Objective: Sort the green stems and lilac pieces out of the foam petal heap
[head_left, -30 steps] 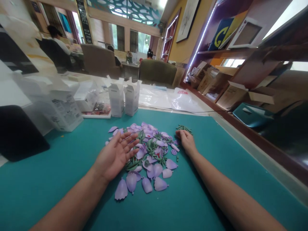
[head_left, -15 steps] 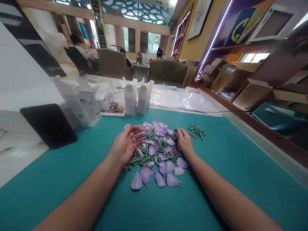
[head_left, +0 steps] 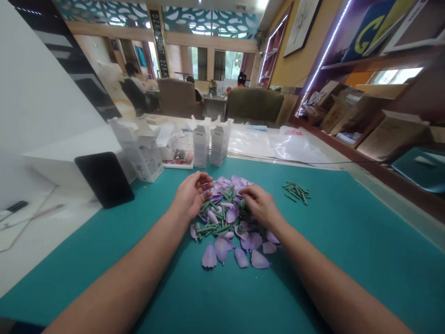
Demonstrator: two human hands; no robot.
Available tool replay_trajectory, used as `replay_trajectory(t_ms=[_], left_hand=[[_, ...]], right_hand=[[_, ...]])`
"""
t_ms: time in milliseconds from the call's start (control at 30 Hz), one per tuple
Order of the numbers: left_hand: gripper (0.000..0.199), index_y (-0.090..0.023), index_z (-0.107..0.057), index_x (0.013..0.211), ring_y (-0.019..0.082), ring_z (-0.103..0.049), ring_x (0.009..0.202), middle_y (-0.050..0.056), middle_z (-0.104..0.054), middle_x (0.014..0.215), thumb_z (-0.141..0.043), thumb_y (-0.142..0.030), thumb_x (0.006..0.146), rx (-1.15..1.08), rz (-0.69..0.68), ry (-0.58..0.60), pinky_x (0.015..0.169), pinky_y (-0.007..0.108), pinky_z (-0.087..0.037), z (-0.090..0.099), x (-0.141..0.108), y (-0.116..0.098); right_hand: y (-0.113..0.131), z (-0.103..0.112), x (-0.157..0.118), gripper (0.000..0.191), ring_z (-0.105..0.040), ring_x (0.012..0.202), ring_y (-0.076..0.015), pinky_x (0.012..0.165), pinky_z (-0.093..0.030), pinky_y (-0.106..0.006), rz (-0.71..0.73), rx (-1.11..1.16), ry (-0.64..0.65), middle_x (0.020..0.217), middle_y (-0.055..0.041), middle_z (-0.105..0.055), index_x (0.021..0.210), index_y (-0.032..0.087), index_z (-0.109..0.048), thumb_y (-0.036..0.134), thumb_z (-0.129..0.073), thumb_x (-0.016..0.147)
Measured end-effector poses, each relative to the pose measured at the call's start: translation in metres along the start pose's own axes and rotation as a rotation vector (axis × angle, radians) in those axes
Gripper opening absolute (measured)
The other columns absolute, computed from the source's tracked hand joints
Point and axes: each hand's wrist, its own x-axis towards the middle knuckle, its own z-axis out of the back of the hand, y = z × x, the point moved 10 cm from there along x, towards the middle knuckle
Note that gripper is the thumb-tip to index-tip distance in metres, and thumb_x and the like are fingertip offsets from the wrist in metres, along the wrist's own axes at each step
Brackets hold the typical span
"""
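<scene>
A heap of purple petal pieces (head_left: 232, 214) mixed with green stem pieces (head_left: 209, 229) and green leaves lies on the teal mat (head_left: 163, 278). At the heap's left edge is my left hand (head_left: 192, 195), its fingers apart and curved, holding nothing. Over the right side of the heap reaches my right hand (head_left: 259, 204), fingers bent down onto the pieces; its fingertips are partly hidden, so whether it grips one is unclear. Several loose petals (head_left: 241, 257) lie at the near edge. A small separate pile of green stems (head_left: 296, 192) sits to the right.
White boxes (head_left: 219, 144) stand behind the mat, with a larger one (head_left: 148, 157) at the left. A black tablet-like panel (head_left: 104, 180) leans at the left. Plastic sheets (head_left: 295, 146) lie at the back right. People sit farther off, near chairs (head_left: 179, 97).
My right hand has moved left from the heap's right edge onto the pieces. The left hand stays beside the heap. The whole view has shifted, so the scene appears farther right.
</scene>
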Motion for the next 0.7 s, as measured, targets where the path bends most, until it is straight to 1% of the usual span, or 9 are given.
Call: replay_trajectory(t_ms=[67,133,167,233,300,400,533,633,700], left_hand=[[0.026,-0.015,-0.057,0.074,0.010,-0.059,0.050,0.000,-0.063,0.061,-0.042,-0.021,0.094,-0.014,-0.003,-0.034,0.046,0.020,-0.045,0.010,0.006,0.003],[0.027,-0.014,-0.056,0.073,0.009,-0.055,0.044,-0.001,-0.059,0.056,-0.041,-0.020,0.094,-0.025,0.004,-0.059,0.043,0.019,-0.043,0.020,0.012,0.007],[0.027,-0.014,-0.056,0.072,0.008,-0.053,0.041,-0.002,-0.057,0.053,-0.041,-0.020,0.094,-0.030,0.007,-0.068,0.041,0.019,-0.042,0.025,0.014,0.008],[0.027,-0.014,-0.056,0.072,0.007,-0.049,0.038,-0.004,-0.054,0.050,-0.041,-0.020,0.094,-0.041,0.006,-0.078,0.040,0.018,-0.040,0.032,0.018,0.008],[0.027,-0.015,-0.056,0.072,0.007,-0.048,0.037,-0.004,-0.053,0.049,-0.041,-0.020,0.095,-0.052,0.000,-0.079,0.040,0.018,-0.040,0.035,0.020,0.004],[0.027,-0.014,-0.056,0.072,0.007,-0.048,0.037,-0.004,-0.053,0.049,-0.041,-0.020,0.094,-0.059,0.007,-0.070,0.039,0.018,-0.040,0.035,0.022,0.001],[0.028,-0.013,-0.057,0.071,0.007,-0.048,0.037,-0.003,-0.054,0.049,-0.042,-0.019,0.093,-0.061,0.019,-0.053,0.039,0.018,-0.040,0.034,0.022,0.002],[0.028,-0.013,-0.058,0.070,0.007,-0.049,0.038,-0.003,-0.054,0.050,-0.043,-0.019,0.093,-0.065,0.021,-0.047,0.039,0.018,-0.040,0.033,0.023,0.004],[0.028,-0.013,-0.058,0.069,0.007,-0.049,0.038,-0.002,-0.055,0.050,-0.043,-0.018,0.093,-0.067,0.023,-0.047,0.039,0.018,-0.040,0.034,0.023,0.005]], right_hand=[[0.027,-0.028,0.001,0.017,-0.057,0.087,-0.0193,0.081,-0.042,-0.031,0.078,-0.137,0.163,0.087,-0.0061,-0.065,0.086,0.019,-0.069,0.019,-0.052,0.083],[0.042,-0.052,0.001,0.018,-0.055,0.087,-0.0198,0.079,-0.040,-0.030,0.097,-0.282,0.293,0.087,-0.0073,-0.064,0.086,0.018,-0.071,0.018,-0.053,0.084],[0.046,-0.061,0.001,0.019,-0.055,0.087,-0.0204,0.078,-0.040,-0.031,0.093,-0.350,0.335,0.088,-0.0080,-0.064,0.087,0.018,-0.071,0.020,-0.052,0.085],[0.051,-0.072,0.003,0.022,-0.054,0.088,-0.0222,0.077,-0.039,-0.032,0.066,-0.470,0.378,0.091,-0.0094,-0.064,0.088,0.018,-0.071,0.024,-0.050,0.087],[0.051,-0.078,0.007,0.023,-0.054,0.091,-0.0245,0.077,-0.039,-0.034,0.032,-0.560,0.393,0.095,-0.0107,-0.064,0.089,0.018,-0.071,0.029,-0.051,0.087],[0.049,-0.084,0.012,0.024,-0.053,0.096,-0.0270,0.078,-0.039,-0.036,-0.008,-0.637,0.415,0.100,-0.0122,-0.064,0.090,0.017,-0.070,0.034,-0.054,0.084],[0.046,-0.089,0.014,0.021,-0.054,0.096,-0.0271,0.076,-0.039,-0.035,-0.026,-0.668,0.417,0.098,-0.0123,-0.065,0.090,0.018,-0.070,0.031,-0.056,0.082],[0.043,-0.086,0.014,0.018,-0.056,0.091,-0.0249,0.075,-0.038,-0.033,-0.034,-0.661,0.388,0.094,-0.0117,-0.067,0.086,0.017,-0.070,0.026,-0.056,0.080],[0.040,-0.077,0.016,0.015,-0.056,0.086,-0.0231,0.073,-0.038,-0.032,-0.053,-0.619,0.347,0.090,-0.0105,-0.067,0.080,0.017,-0.070,0.024,-0.057,0.078]])
